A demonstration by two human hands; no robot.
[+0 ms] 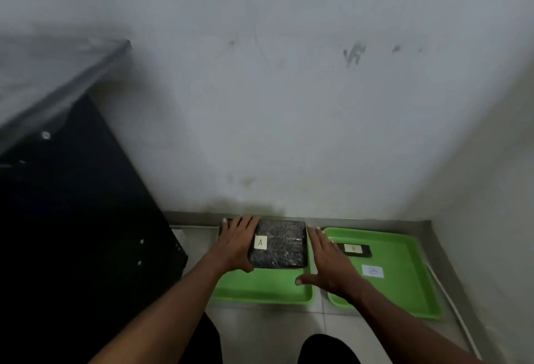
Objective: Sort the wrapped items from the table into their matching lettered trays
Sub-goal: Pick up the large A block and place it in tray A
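Observation:
A flat black item in clear wrap [284,245] with a white label reading A lies over the far part of the left green tray [260,288]. My left hand [235,245] grips its left edge, thumb under the near corner. My right hand [329,259] is flat with fingers spread, fingertips touching the item's right edge, holding nothing. In the right green tray [404,285] lies a small dark wrapped item [355,249] with a white label, and a white paper label [372,271] sits on the tray floor.
Both trays rest on a tiled floor against a pale wall [289,103]. A dark table [72,219] with a plastic-covered top rises on the left. A thin white strip [450,306] runs along the right tray. My knees [326,349] show at the bottom.

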